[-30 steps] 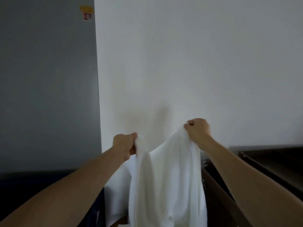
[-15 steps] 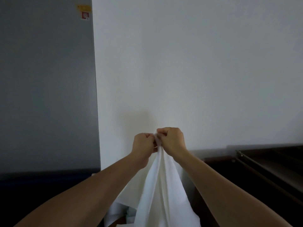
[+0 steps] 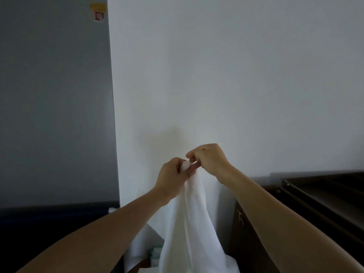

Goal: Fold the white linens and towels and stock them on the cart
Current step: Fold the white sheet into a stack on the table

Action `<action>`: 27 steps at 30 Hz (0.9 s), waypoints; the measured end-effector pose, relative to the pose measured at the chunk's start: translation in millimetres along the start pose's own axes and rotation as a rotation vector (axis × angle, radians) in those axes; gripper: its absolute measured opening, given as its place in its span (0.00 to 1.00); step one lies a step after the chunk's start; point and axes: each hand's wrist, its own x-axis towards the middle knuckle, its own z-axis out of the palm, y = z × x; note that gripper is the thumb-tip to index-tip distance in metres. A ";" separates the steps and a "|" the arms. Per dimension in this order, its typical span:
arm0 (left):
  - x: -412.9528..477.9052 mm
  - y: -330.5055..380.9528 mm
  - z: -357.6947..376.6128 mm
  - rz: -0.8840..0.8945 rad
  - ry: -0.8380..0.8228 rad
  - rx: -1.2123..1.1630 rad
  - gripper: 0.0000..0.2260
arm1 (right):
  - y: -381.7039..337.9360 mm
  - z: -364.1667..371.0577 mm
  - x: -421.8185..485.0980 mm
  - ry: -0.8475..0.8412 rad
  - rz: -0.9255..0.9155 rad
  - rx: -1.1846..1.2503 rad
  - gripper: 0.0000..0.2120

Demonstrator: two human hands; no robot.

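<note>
A white towel [image 3: 194, 225] hangs doubled in front of me, held up at chest height against a white wall. My left hand [image 3: 173, 178] pinches both top corners together at the towel's upper edge. My right hand [image 3: 208, 160] hovers just above and to the right of that pinch, fingers curled, its fingertips touching the left hand's; I cannot tell whether it still holds cloth. The towel's lower end runs out of the bottom of the view. The dark cart [image 3: 325, 196] stands at the right.
The cart's dark shelves and rails fill the lower right, close to my right forearm. More white linen [image 3: 141, 247] lies low behind the hanging towel. A grey panel [image 3: 53, 99] with a small red and yellow sticker [image 3: 99, 11] covers the left.
My hands, apart a second ago with the towel spread between them, came together. The left hand now grips both corners and the right hand has lifted slightly above it.
</note>
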 end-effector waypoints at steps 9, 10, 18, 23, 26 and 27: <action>16.9 44.6 -43.9 -0.053 -0.497 -0.592 0.11 | 36.1 -22.1 1.4 -0.423 -0.144 0.203 0.31; 21.8 53.4 -48.3 -0.036 -0.533 -0.591 0.10 | 36.2 -18.5 -0.5 -0.551 -0.155 0.243 0.30; 53.4 89.7 -75.0 0.052 -0.601 -0.327 0.11 | 8.4 -12.6 1.8 -0.670 -0.203 0.332 0.27; 65.0 101.0 -84.7 0.151 -0.380 -0.097 0.09 | -5.0 -31.6 11.3 -0.305 -0.238 0.225 0.19; 77.5 111.3 -95.0 0.227 -0.260 -0.052 0.05 | -20.1 -48.8 20.1 -0.106 -0.288 -0.017 0.21; 82.0 114.9 -98.3 0.256 -0.219 -0.050 0.05 | -23.6 -54.0 22.1 -0.082 -0.309 -0.091 0.21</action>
